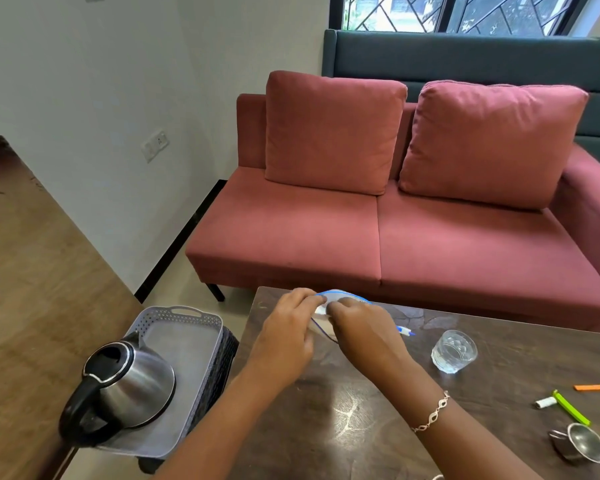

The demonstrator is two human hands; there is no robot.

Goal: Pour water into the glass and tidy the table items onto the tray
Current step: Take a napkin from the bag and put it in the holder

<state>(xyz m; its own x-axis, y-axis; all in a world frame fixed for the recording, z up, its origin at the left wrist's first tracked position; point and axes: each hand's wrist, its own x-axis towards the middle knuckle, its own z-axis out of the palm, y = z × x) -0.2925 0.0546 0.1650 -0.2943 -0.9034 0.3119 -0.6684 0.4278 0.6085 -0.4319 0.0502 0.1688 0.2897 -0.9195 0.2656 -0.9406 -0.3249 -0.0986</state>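
On the table (361,427), both hands' fingers (317,299) pinch an unlabelled clear zip bag (336,296).

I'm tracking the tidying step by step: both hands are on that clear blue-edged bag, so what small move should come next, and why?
Probably lift the clear bag off the table and carry it left to the grey tray. The left hand and right hand already pinch it, the glass holds water, and only the kettle is on the tray.
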